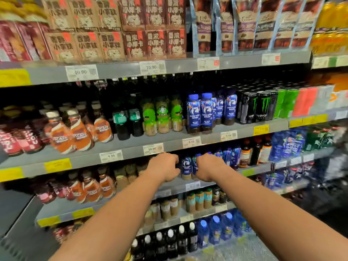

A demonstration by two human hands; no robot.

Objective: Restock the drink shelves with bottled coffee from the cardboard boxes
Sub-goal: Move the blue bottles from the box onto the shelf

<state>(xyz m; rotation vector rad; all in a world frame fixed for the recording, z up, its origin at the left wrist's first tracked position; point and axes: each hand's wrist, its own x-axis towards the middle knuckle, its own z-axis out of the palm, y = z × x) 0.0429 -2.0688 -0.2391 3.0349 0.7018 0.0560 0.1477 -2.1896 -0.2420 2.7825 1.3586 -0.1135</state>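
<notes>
Hazard: tipping. Blue-labelled coffee bottles (186, 169) stand crowded near the front lip of the third shelf (178, 187), flanked by both hands. A nudge from either wrist could push one over the edge or topple its neighbours.

Left hand (165, 167): fingers curled toward the bottles' left flank. Fingertips are hidden, so I cannot tell whether it holds anything.

Right hand (209, 166): fingers wrapped round the right side of one bottle.

Count:
- Two blue bottles between the hands.
- Roughly three more just right of the right hand, blurred.
- Four matching bottles (206, 112) on the shelf above.
- Hands: two.
- Cardboard boxes: none in view.
</notes>
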